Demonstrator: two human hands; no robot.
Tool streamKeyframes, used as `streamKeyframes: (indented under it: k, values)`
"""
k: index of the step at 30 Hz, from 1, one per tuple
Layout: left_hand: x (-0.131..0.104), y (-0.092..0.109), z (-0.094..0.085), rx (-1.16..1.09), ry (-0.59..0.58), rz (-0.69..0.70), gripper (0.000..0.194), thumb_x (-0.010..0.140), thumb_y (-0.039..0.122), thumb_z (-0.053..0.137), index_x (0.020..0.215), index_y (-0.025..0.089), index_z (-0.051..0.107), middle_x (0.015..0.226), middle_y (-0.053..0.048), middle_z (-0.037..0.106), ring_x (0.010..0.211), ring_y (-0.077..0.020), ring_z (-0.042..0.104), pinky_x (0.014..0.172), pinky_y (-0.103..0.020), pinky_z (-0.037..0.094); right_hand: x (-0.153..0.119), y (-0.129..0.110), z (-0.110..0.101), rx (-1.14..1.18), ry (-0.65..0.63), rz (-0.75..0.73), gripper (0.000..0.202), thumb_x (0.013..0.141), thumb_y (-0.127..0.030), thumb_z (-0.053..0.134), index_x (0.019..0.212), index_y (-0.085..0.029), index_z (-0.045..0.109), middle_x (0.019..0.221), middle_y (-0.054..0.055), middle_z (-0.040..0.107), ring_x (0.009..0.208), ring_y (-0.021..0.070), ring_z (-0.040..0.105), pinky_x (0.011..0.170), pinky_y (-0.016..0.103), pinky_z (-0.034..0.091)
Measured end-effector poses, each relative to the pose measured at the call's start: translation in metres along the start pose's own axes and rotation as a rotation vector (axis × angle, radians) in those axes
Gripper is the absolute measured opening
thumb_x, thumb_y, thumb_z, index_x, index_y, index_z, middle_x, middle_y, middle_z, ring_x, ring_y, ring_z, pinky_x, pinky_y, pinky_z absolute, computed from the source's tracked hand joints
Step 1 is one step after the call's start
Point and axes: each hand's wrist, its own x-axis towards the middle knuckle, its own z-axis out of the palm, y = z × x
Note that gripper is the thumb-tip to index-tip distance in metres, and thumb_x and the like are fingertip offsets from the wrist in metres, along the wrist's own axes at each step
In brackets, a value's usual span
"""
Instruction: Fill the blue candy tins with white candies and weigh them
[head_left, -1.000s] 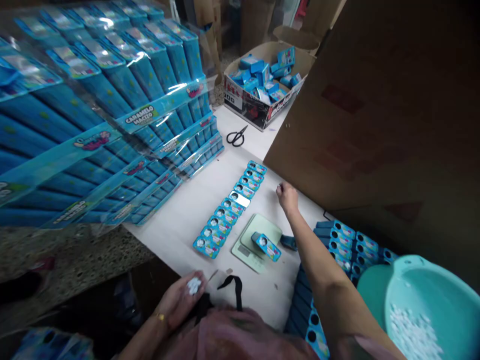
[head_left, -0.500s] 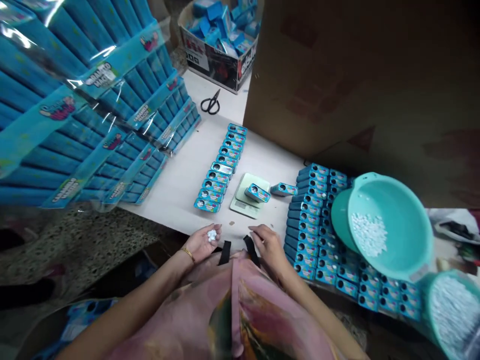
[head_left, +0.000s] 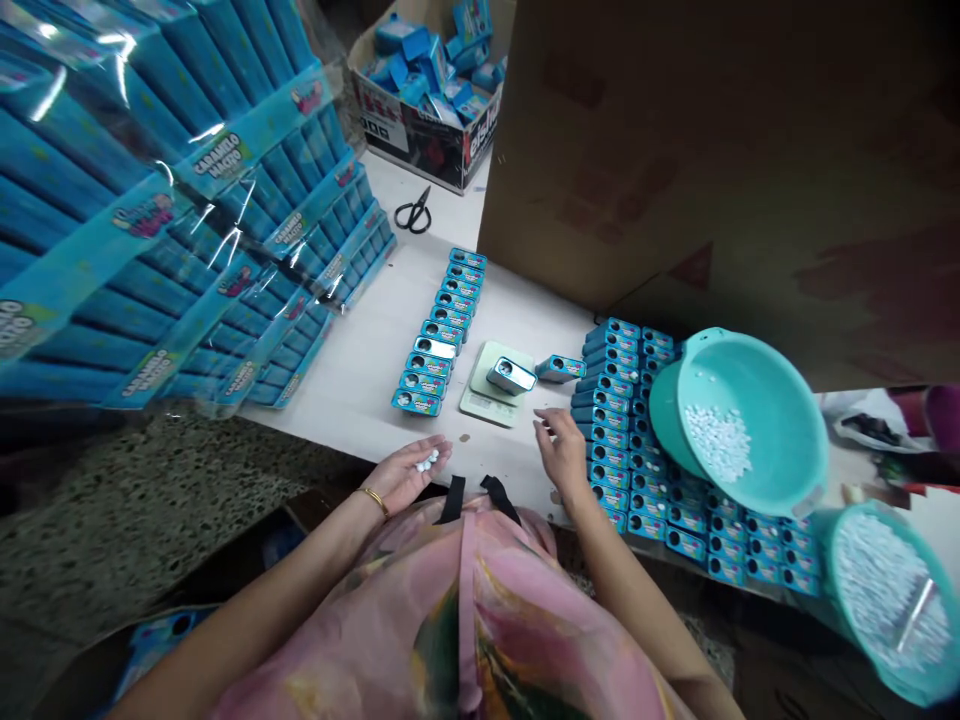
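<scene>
Cupping small white pieces (head_left: 428, 461) in left hand (head_left: 403, 478), palm up, with fingers loosely curled around them. Holding nothing visible in right hand (head_left: 564, 452), with fingers slightly bent and apart, near the pale scale (head_left: 484, 407). Seeing one blue box (head_left: 513, 377) on the scale, a line of boxes (head_left: 437, 348) left of it on the tabletop (head_left: 352, 385), more white pieces in teal bowl (head_left: 787, 425) at right.

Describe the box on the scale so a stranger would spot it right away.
On the white table, find the long row of blue boxes, then the pale green scale just right of it. The wanted box rests there; unlike the similar box at its right, it alone sits on the scale.
</scene>
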Motion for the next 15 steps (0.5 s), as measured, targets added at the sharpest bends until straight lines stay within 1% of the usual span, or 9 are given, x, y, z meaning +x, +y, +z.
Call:
streamKeyframes:
  k: [2,4,7,8,9,10,11,14,15]
  values:
    - [-0.001,-0.003,0.007,0.023,-0.042,0.008,0.027,0.070,-0.003,0.049,0.093,0.008,0.059,0.096,-0.015,0.061,0.092,-0.0190,0.058,0.078,-0.027,0.048,-0.002,-0.021,0.011,0.023,-0.070,-0.097,0.023,0.082,-0.024,0.043,0.099,-0.021,0.057,0.094,0.007,0.056,0.086,0.0168,0.053,0.073,0.031,0.046]
    - [0.000,-0.007,0.016,0.057,-0.117,-0.004,0.028,0.070,-0.002,0.051,0.095,0.007,0.058,0.098,-0.015,0.061,0.091,-0.0191,0.058,0.079,-0.027,0.047,-0.009,-0.045,0.026,0.045,-0.212,-0.231,0.024,0.081,-0.023,0.045,0.104,-0.022,0.055,0.097,0.006,0.055,0.090,0.0164,0.052,0.076,0.030,0.045]
    - [0.002,-0.016,0.026,0.108,-0.251,-0.022,0.028,0.069,-0.001,0.051,0.094,0.007,0.059,0.090,-0.013,0.062,0.077,-0.0168,0.060,0.069,-0.026,0.049,-0.021,-0.076,0.046,-0.027,-0.423,-0.396,0.033,0.079,-0.022,0.050,0.112,-0.024,0.049,0.101,0.006,0.054,0.093,0.0168,0.049,0.079,0.030,0.044]
    - [0.003,-0.018,0.028,0.109,-0.280,-0.019,0.027,0.068,-0.002,0.050,0.092,0.007,0.059,0.086,-0.011,0.063,0.073,-0.0157,0.060,0.065,-0.025,0.049,-0.022,-0.081,0.049,-0.052,-0.460,-0.430,0.035,0.079,-0.023,0.050,0.114,-0.025,0.048,0.101,0.006,0.054,0.094,0.0168,0.049,0.080,0.030,0.044]
    - [0.005,-0.019,0.030,0.095,-0.292,-0.013,0.026,0.068,-0.003,0.049,0.090,0.008,0.060,0.082,-0.010,0.063,0.071,-0.0150,0.060,0.064,-0.024,0.049,-0.021,-0.082,0.050,-0.062,-0.466,-0.449,0.036,0.079,-0.023,0.050,0.114,-0.025,0.047,0.102,0.005,0.054,0.095,0.0167,0.048,0.080,0.030,0.044]
    - [0.006,-0.020,0.031,0.072,-0.284,-0.015,0.026,0.068,-0.003,0.049,0.088,0.008,0.060,0.081,-0.010,0.063,0.072,-0.0149,0.060,0.065,-0.024,0.048,-0.017,-0.080,0.048,-0.054,-0.427,-0.447,0.036,0.079,-0.023,0.049,0.115,-0.025,0.046,0.104,0.005,0.053,0.096,0.0166,0.047,0.081,0.030,0.043]
    - [0.007,-0.019,0.031,0.042,-0.259,-0.022,0.025,0.068,-0.003,0.049,0.088,0.008,0.060,0.082,-0.010,0.063,0.075,-0.0154,0.060,0.068,-0.025,0.048,-0.011,-0.073,0.044,-0.035,-0.345,-0.420,0.036,0.080,-0.024,0.048,0.115,-0.025,0.045,0.106,0.006,0.052,0.099,0.0167,0.046,0.083,0.031,0.042]
    - [0.012,-0.012,0.035,-0.049,-0.143,-0.051,0.020,0.073,0.004,0.050,0.091,0.006,0.058,0.090,-0.014,0.062,0.086,-0.0189,0.059,0.077,-0.029,0.047,0.019,-0.036,0.033,0.001,0.034,-0.222,0.041,0.078,-0.026,0.049,0.118,-0.020,0.040,0.116,0.010,0.045,0.109,0.0203,0.040,0.088,0.037,0.038]
    - [0.013,-0.008,0.038,-0.078,-0.115,-0.053,0.019,0.074,0.008,0.050,0.092,0.006,0.058,0.091,-0.015,0.062,0.088,-0.0200,0.059,0.078,-0.030,0.047,0.030,-0.021,0.032,0.000,0.115,-0.157,0.046,0.076,-0.027,0.052,0.119,-0.018,0.038,0.118,0.012,0.043,0.111,0.0218,0.039,0.088,0.039,0.037]
